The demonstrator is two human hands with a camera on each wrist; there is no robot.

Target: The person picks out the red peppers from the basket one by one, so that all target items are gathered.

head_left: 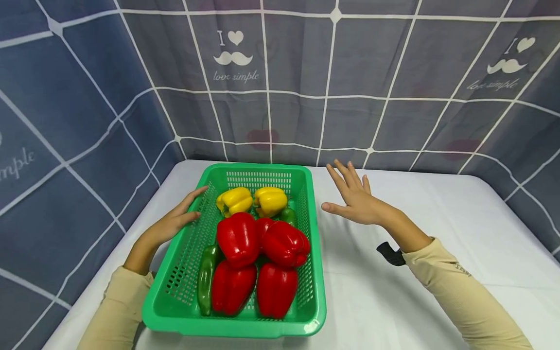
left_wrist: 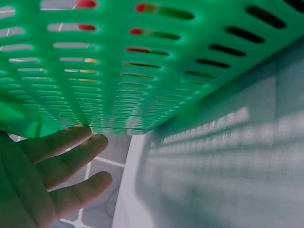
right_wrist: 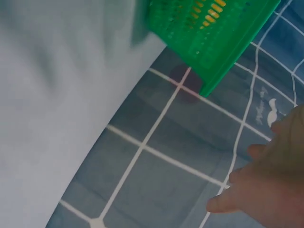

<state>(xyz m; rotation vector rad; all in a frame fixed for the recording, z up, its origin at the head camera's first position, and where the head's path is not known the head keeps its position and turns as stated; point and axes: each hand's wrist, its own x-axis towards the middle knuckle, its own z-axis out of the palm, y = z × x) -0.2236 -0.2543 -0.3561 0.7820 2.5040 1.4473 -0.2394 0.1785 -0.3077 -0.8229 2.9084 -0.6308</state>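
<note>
A green perforated plastic basket (head_left: 321,291) holds several red bell peppers (head_left: 238,239), two yellow bell peppers (head_left: 270,201) and a long green pepper (head_left: 207,279). Behind the red ones another green pepper (head_left: 288,216) is partly hidden. My left hand (head_left: 175,221) rests at the basket's left rim, thumb and a finger over the edge. In the left wrist view its other fingers (left_wrist: 71,161) stay outside the wall, loosely extended. To the basket's right, my right hand (head_left: 356,200) is raised with fingers spread, apart from the basket and holding nothing.
The basket stands on a white-covered table (head_left: 437,214), with more of its surface to the right. Grey-blue checked curtains (head_left: 297,121) hang behind and along both sides. A black strap (head_left: 391,253) shows at the right sleeve.
</note>
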